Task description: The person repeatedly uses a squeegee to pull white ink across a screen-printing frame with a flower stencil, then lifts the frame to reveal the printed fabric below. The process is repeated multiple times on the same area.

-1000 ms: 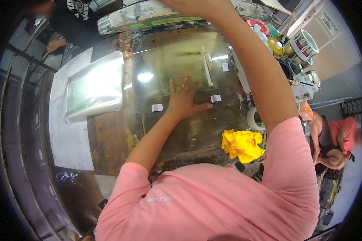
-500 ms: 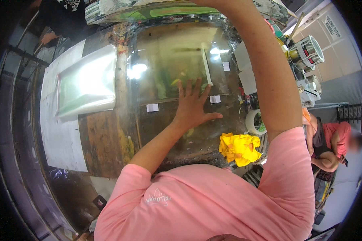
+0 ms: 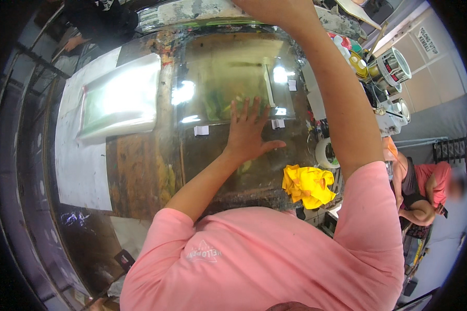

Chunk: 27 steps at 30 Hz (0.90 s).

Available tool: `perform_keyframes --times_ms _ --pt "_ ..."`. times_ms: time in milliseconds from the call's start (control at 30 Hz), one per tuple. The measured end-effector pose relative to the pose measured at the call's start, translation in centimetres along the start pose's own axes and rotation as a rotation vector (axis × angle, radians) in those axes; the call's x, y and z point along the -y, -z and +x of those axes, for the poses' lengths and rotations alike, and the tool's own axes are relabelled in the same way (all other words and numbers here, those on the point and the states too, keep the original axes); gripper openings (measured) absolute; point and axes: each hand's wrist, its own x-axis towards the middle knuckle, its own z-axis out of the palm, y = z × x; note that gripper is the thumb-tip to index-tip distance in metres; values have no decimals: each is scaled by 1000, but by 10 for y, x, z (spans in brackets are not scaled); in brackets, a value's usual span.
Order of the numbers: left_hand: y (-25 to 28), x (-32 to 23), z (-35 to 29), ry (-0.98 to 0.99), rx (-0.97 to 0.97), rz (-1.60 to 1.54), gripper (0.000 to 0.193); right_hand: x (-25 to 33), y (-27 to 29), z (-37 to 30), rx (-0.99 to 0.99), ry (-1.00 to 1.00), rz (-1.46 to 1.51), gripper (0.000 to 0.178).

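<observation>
My left hand (image 3: 249, 127) lies flat with fingers spread on the near edge of a clear, glossy sheet (image 3: 220, 78) on the dark worktable. Under its fingers are faint yellow-green patches. A narrow white strip (image 3: 269, 85) runs along the sheet's right part. Small white tabs (image 3: 201, 130) sit along its near edge, with another tab (image 3: 292, 85) at the right. My right arm reaches to the far side, where my right hand (image 3: 267, 7) meets the top of the picture beside a paint-stained frame (image 3: 187, 13). Its fingers are out of sight.
A stack of clear sheets (image 3: 120, 96) lies on white paper (image 3: 80, 176) at left. A crumpled yellow cloth (image 3: 308, 186) rests near my body, beside a white roll (image 3: 327, 153). Paint cans (image 3: 392, 67) stand at right. One person (image 3: 433, 186) sits at right; another (image 3: 98, 26) is far left.
The paint-stained frame shows less of its green band. Bright reflections on the clear sheet have shifted and spread to its near edge. My left hand stays spread, and the view has shifted slightly.
</observation>
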Motion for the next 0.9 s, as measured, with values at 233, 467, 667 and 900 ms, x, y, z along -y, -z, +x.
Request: perform_keyframes --times_ms 233,467,667,900 --pt "-8 -7 -18 25 71 44 116 1 -2 -6 -55 59 -15 54" --pt "-10 -7 -17 37 116 76 116 4 -3 -12 -36 29 -10 54" --pt "55 21 -3 233 -117 -152 108 1 -9 -17 -98 48 -32 53" --pt "168 97 -19 496 -519 -1126 104 16 -40 -111 73 84 -150 77"
